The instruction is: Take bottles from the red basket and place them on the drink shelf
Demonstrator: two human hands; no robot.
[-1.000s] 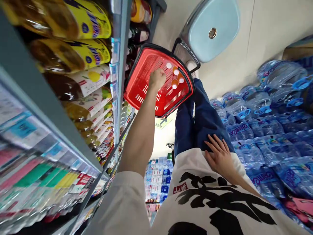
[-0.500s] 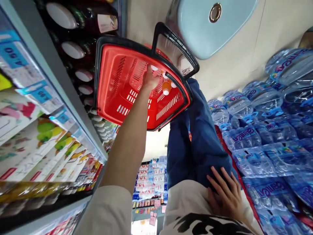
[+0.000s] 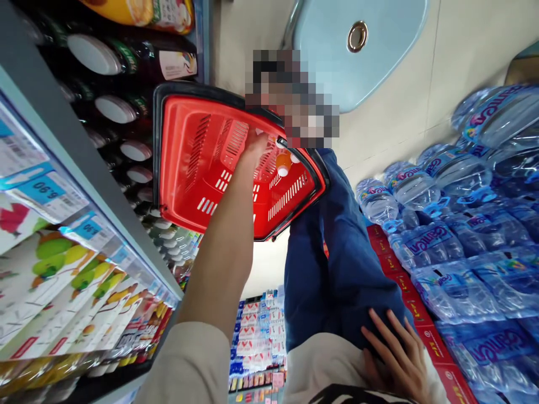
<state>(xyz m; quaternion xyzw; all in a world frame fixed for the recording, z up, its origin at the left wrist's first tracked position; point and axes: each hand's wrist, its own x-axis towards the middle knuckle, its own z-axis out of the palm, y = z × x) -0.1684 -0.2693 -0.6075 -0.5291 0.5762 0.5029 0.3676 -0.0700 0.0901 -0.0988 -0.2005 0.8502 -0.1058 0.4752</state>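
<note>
My left hand (image 3: 256, 147) reaches down into a red shopping basket (image 3: 185, 163) with a black rim. Its fingers look curled, but they are small and blurred, and what they hold, if anything, cannot be made out. Close to those fingers, inside the basket, lies an orange bottle (image 3: 283, 163) with a white cap, among other white-capped bottles partly hidden by the basket's handle. My right hand (image 3: 393, 350) lies with fingers spread on the blue trousers (image 3: 357, 280) over my leg and holds nothing.
Shelves with dark bottles (image 3: 95, 53) and printed cartons (image 3: 63, 269) run along the left. Packs of bottled water (image 3: 458, 247) are stacked at the right, with red boxes (image 3: 406, 297) beside them. A pale blue stool (image 3: 391, 50) stands at the top.
The view has shifted slightly, so the basket appears lower and further left. My left hand stays inside it, and my right hand still rests on my leg.
</note>
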